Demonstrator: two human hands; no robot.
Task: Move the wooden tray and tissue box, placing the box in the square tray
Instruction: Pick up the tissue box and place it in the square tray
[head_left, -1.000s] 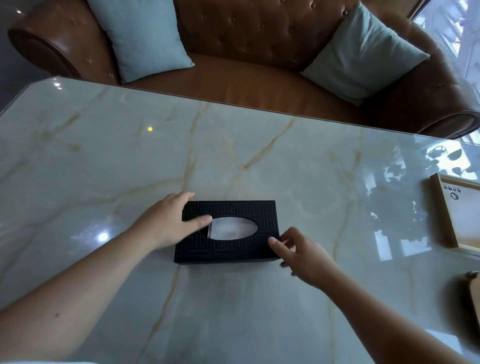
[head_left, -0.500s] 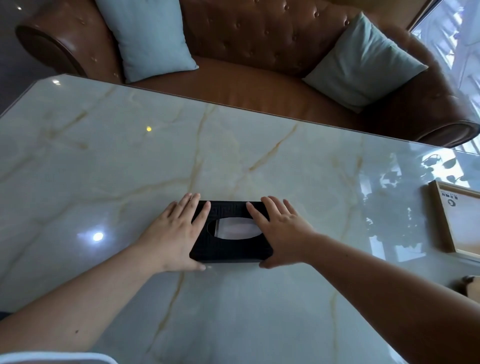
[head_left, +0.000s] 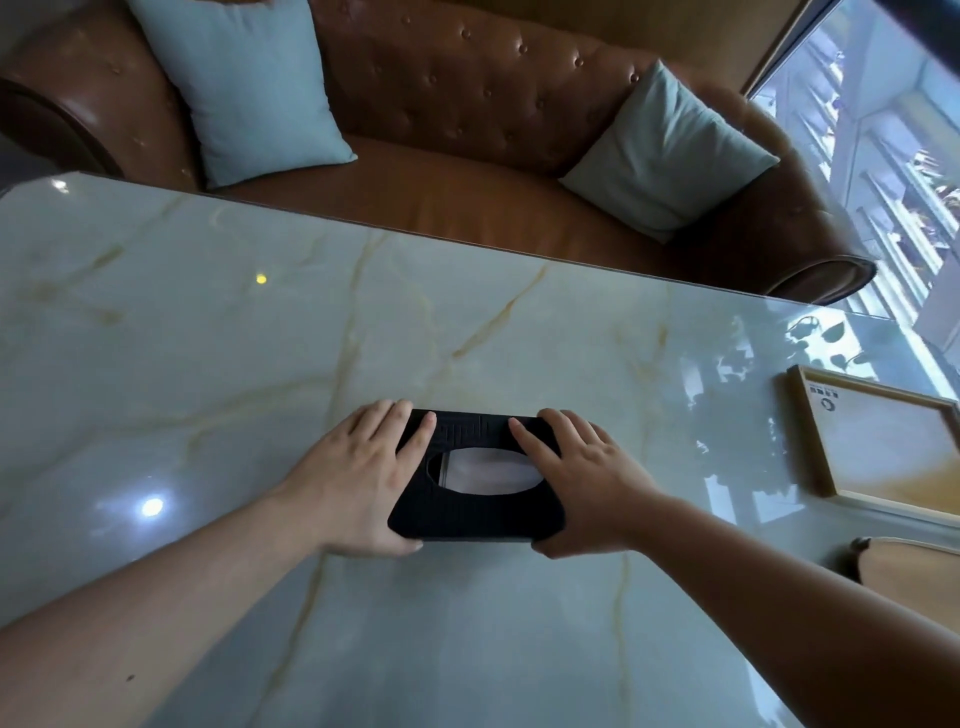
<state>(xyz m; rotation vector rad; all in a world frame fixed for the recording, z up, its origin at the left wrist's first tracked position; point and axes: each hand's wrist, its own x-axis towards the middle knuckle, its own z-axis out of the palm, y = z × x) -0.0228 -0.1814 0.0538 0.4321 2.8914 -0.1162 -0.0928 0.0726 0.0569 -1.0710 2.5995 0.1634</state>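
- Black tissue box near the middle of the marble desk, toward the near side, oval opening on top showing pale tissue.
- Left hand clamped over the box's left end: fingers laid flat across the top, thumb wrapped round the near left corner.
- Right hand clamped over the right end in the same way, fingers spread on the top, thumb down at the near right corner.
- Box squeezed between both palms; cannot tell whether lifted or resting on the desk.
- Square wooden tray at the desk's right edge, well apart from the box and both hands, pale sheet inside.
- Brown leather sofa beyond the far edge, with two light blue cushions.
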